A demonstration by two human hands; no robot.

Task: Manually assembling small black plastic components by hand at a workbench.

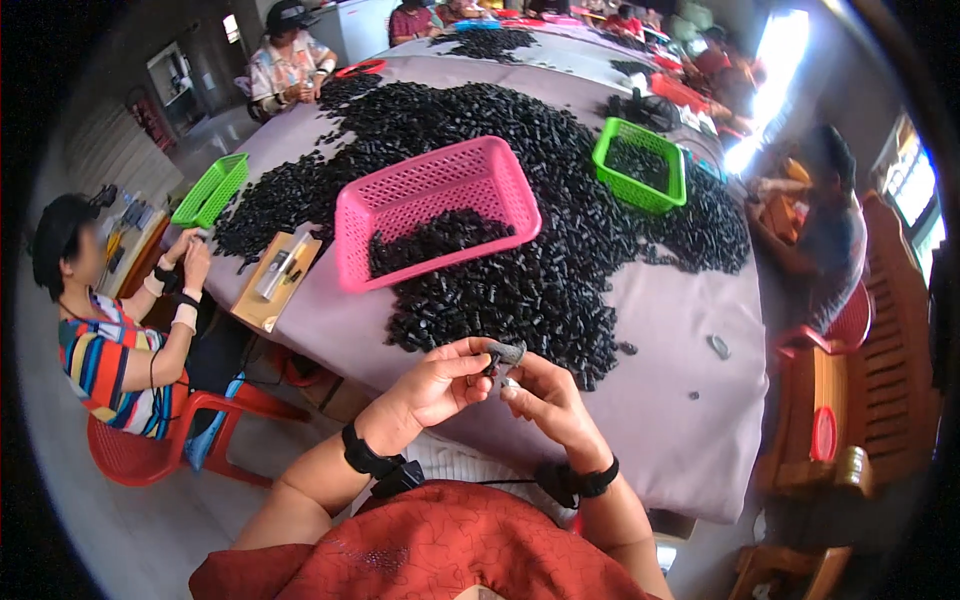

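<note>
1. Nearest the camera: my red patterned garment (440, 555) at 6 o'clock, with a black wristband (362, 455) above it on the left forearm.
2. My left hand (432, 385) and right hand (545, 400) meet just above the near edge of the table (690, 400), which is under a pale cloth.
3. Left fingers (470, 362) are pinched onto a small black part (492, 360). Right fingers (518, 385) are closed around a small grey piece (510, 352) and touch the same part.
4. The part sits between both sets of fingertips, at 3 o'clock of my left thumb and 11 o'clock of my right palm.
5. Judgement: the fit goes best with a firm left pinch, the right hand aligning the grey piece squarely before pressing. A skewed push could flick the part away.
6. The heap of black parts (540, 290) lies at 12 o'clock, close beyond my hands. The pink basket (435, 205) stands farther at 11 o'clock.
</note>
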